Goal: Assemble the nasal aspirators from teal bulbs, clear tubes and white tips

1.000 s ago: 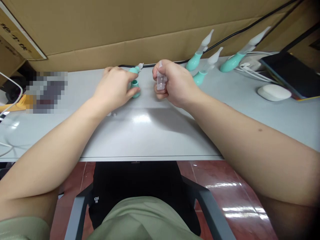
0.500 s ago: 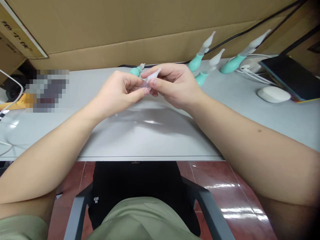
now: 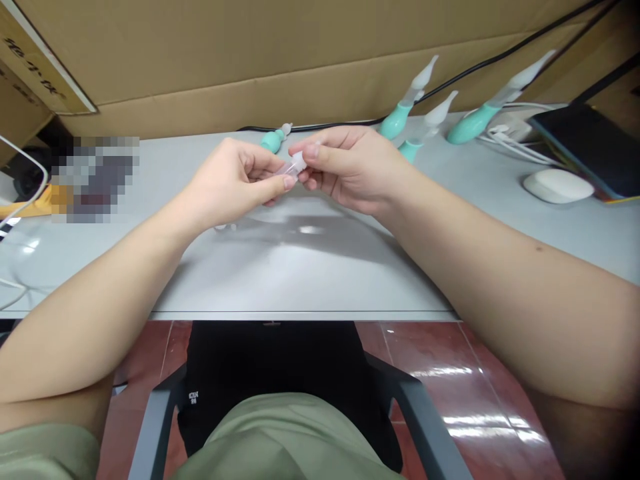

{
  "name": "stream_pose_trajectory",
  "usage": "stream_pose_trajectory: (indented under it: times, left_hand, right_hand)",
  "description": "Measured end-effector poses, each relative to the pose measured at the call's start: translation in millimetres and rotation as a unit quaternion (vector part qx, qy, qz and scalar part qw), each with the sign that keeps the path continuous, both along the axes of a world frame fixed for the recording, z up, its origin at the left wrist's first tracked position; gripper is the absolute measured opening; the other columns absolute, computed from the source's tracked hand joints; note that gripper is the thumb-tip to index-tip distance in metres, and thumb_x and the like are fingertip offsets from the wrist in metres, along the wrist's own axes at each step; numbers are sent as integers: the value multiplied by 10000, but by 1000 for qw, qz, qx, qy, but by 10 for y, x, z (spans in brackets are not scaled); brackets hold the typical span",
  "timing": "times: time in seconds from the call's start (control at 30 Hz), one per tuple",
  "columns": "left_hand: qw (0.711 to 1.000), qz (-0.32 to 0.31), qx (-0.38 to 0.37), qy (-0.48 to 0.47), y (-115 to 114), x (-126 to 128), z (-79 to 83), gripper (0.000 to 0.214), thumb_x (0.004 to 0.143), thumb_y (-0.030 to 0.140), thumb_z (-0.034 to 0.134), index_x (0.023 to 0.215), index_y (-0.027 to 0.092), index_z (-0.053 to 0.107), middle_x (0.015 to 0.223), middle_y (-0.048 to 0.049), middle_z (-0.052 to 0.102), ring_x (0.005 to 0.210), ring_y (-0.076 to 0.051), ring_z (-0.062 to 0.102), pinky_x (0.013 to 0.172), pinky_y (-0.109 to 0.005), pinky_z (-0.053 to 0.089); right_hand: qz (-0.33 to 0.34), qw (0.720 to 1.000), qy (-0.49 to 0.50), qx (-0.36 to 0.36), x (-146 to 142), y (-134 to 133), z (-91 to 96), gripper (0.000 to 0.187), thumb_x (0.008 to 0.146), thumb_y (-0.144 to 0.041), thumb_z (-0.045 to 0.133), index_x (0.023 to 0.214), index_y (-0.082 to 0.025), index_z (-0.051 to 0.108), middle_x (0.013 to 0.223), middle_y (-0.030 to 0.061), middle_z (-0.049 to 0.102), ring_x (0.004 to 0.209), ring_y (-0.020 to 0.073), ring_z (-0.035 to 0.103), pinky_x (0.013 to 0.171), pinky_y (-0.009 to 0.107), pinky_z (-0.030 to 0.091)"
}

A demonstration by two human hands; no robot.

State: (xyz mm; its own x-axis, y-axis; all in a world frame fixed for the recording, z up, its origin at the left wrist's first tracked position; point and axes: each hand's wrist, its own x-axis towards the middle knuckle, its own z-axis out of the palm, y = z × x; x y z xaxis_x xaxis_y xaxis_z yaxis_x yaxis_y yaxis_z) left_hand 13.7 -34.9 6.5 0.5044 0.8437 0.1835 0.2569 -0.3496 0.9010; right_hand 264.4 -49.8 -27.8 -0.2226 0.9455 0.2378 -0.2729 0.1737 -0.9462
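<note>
Our left hand (image 3: 235,180) is closed on a clear tube (image 3: 288,171), which we hold between the thumb and the fingers. Our right hand (image 3: 355,167) pinches a white nozzle (image 3: 299,161) at the upper right end of this tube; we cannot tell if the two are fully joined. Both parts are tilted, in the air above the grey worktop (image 3: 280,273). Behind the left hand, we have a turquoise bulb (image 3: 272,141) on the worktop. Beyond the right hand are three turquoise pieces (image 3: 473,125) with white tips.
</note>
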Motion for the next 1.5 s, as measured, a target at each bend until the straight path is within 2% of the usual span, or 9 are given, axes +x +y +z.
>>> stream_pose_trajectory:
  times: [0.17,0.3,0.4,0.53,0.67,0.83,0.97,1.23,1.5]
  left_hand:
    - [999,-15,5,38,-43,-49,124,157,1027,268,1058,1017,196,919,883,-51,861,926,-282,896,911,-422,781]
    - [999,9,22,26,-47,-83,170,201,1080,331,1046,1032,208,895,936,-69,883,963,-279,875,959,-427,748]
    - [999,14,33,-4,-4,-78,138,224,1087,371,1062,1092,242,879,1002,-61,901,1029,-281,875,988,-418,734]
    - [999,10,25,-17,29,-49,91,207,1058,312,1055,1076,252,859,1025,-54,906,1018,-269,874,987,-414,745]
    - [1000,0,2,-28,20,-27,99,188,955,116,1003,1017,225,862,1052,-54,905,1038,-257,905,1019,-404,775]
    - [1000,3,-15,-25,32,-26,90,210,964,121,1019,1040,213,847,1026,-56,886,985,-248,909,1002,-407,792]
    - [999,1,-12,-33,31,-47,61,286,1023,265,1084,1116,229,816,1027,-47,894,1029,-258,929,1053,-419,805]
    - [999,-2,-43,-24,1,-13,58,319,1029,297,1096,1070,237,785,966,-46,907,1059,-277,952,1053,-421,826]
    - [998,2,-54,-18,21,-7,30,254,1052,288,1065,1080,222,821,979,-41,911,1065,-280,964,1078,-446,844]
  right_hand:
    - [26,995,37,-86,59,16,37,256,1147,-240,1066,927,-181,950,924,34,865,819,116,811,759,170,682]
    - [39,994,14,-97,82,-2,56,342,969,-308,1217,878,-192,909,912,24,863,778,116,778,695,174,663]
    - [47,993,-87,-61,62,-74,79,417,782,-327,1301,881,-219,911,869,23,866,762,154,756,655,232,628]
    - [93,958,-269,34,-10,-178,93,174,884,-225,1132,932,-230,965,834,9,858,734,160,693,694,300,557]
    - [105,924,-347,122,-56,-195,50,68,905,-183,1014,944,-219,973,868,3,844,767,157,666,746,337,531]
    - [93,946,-303,70,-21,-181,33,308,894,-379,1170,987,-230,917,850,-3,820,771,179,675,722,349,546]
    - [-51,981,-161,91,-74,-141,7,546,885,-549,1263,849,-265,798,849,12,770,824,209,670,786,397,622]
    - [-139,979,-70,130,-248,-188,-29,377,885,-372,1271,950,-294,908,1055,61,867,1092,296,825,1068,451,725]
    - [-171,963,-128,165,-214,-161,-84,293,1015,-405,1157,901,-316,902,1051,80,839,1038,315,751,1022,469,689]
